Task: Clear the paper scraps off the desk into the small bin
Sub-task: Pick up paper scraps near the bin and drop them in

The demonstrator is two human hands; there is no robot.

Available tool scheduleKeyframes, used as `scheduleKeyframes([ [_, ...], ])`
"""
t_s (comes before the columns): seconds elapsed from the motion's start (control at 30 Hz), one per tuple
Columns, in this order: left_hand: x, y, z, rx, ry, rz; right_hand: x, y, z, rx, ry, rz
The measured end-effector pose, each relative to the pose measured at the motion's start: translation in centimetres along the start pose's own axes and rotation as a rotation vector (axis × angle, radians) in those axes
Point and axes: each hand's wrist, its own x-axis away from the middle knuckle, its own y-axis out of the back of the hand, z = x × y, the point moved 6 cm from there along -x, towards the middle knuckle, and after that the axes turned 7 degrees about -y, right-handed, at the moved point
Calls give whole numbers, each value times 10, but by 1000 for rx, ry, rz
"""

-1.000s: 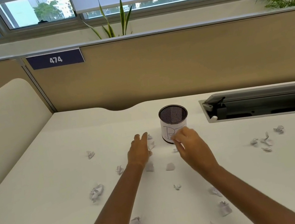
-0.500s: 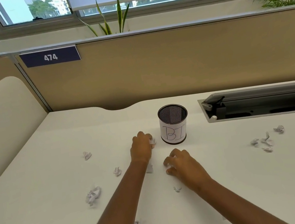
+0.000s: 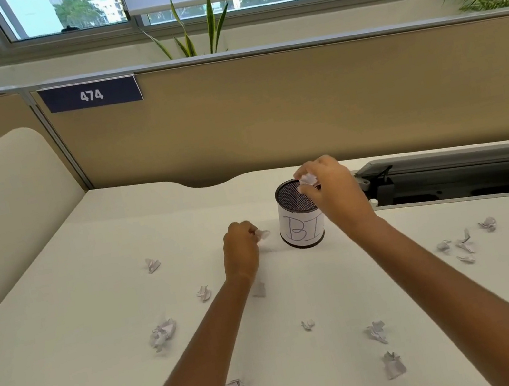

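We are at a white desk point(image 3: 66, 328) backed by a tan partition point(image 3: 299, 110) that carries a dark plate reading 474 point(image 3: 90, 95), with windows and leafy plants behind it. A small mesh bin point(image 3: 302, 228), wrapped in white paper with "BI" showing, stands upright near the middle of the desk, just left of an open cable tray point(image 3: 461, 176). Our right hand point(image 3: 331, 193) is raised over the bin's mouth, its fingertips pinched on a crumpled scrap point(image 3: 308, 180) held above the rim. Our left hand point(image 3: 241, 249) sits low on the desk just left of the bin, fingers curled in a loose fist around a second scrap point(image 3: 262, 234) that pokes out on the bin side. More scraps lie scattered around: one point(image 3: 152, 264) off to the left, one point(image 3: 203, 293) beside the left forearm, a bigger wad point(image 3: 162, 333) nearer us, a cluster point(image 3: 463, 244) to the right of the right arm, and several point(image 3: 384, 347) between and below the forearms near the bottom edge.
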Motion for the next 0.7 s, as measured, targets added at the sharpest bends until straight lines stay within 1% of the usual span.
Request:
scheduleKeyframes([
  [0.07,-6,12,-15,63,-24,-86,-5,-7,-7,54,-38,68],
  [0.1,-8,17,-25,82,-51,-120,-4,-8,-9,54,-49,68],
  [0.13,-11,21,-36,102,-84,-144,-1,-7,-11,39,-47,41],
  [0.2,-14,24,-58,133,-159,-159,10,-1,-14,-8,-14,-65],
  [0.27,-17,20,-78,142,-228,-125,25,3,-21,-59,-1,-159],
  [0.33,-20,9,-95,100,-280,-46,39,2,-32,-104,-28,-206],
  [0.43,-22,-12,-107,-87,-333,100,60,-3,-51,-141,-98,-220],
  [0.53,-20,-20,-109,-162,-366,188,77,-12,-65,-148,-163,-203],
  [0.6,-14,-17,-111,-175,-452,174,85,-19,-69,-138,-185,-172],
  [0.7,-4,-2,-106,-201,-576,47,93,-30,-66,-157,-167,-115],
])
